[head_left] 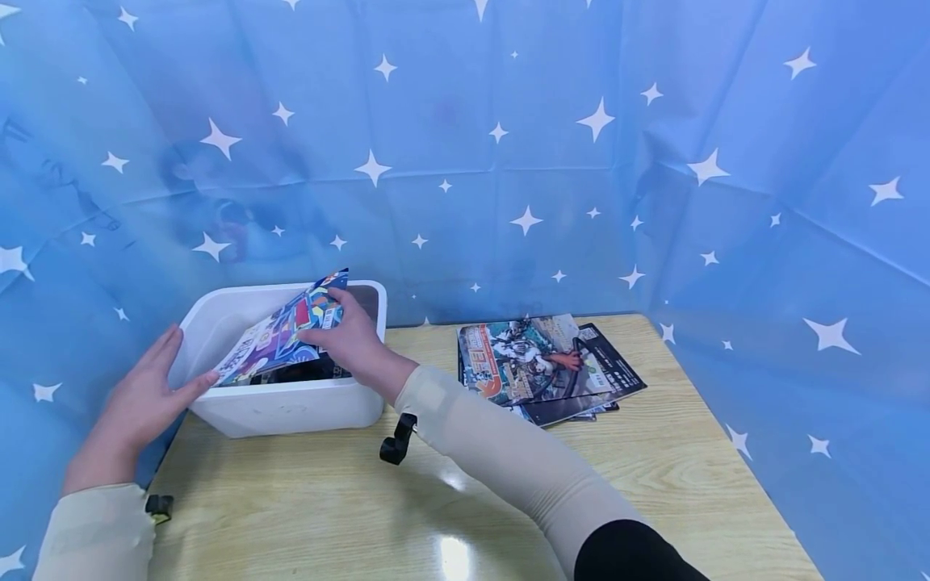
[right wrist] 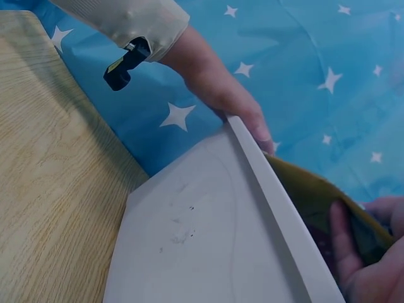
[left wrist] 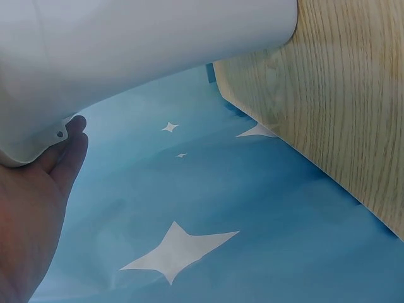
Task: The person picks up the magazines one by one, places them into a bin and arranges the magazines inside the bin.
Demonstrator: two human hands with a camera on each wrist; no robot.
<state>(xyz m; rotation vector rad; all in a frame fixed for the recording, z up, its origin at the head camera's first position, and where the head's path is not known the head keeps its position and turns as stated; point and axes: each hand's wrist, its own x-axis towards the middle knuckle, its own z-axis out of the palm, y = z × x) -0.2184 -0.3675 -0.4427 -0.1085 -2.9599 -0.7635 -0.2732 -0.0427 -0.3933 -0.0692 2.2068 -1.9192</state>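
Note:
A white plastic bin (head_left: 291,409) stands at the table's back left. My left hand (head_left: 141,395) holds its left end, thumb over the front rim and fingers along the outer wall; in the left wrist view those fingers (left wrist: 74,148) lie against the bin's end. With my right hand (head_left: 356,331) I grip a colourful blue-purple magazine (head_left: 272,343) by its right part. It slants across the bin's opening, its lower left corner near my left thumb. Dark items (head_left: 312,371) sit below it inside the bin, mostly hidden.
To the right, a loose pile of magazines lies on the wooden table (head_left: 450,460), with a motorcycle-style cover (head_left: 538,363) on top and a black magazine (head_left: 617,367) jutting out beneath. A blue star-patterned curtain (head_left: 450,105) hangs behind and along both sides.

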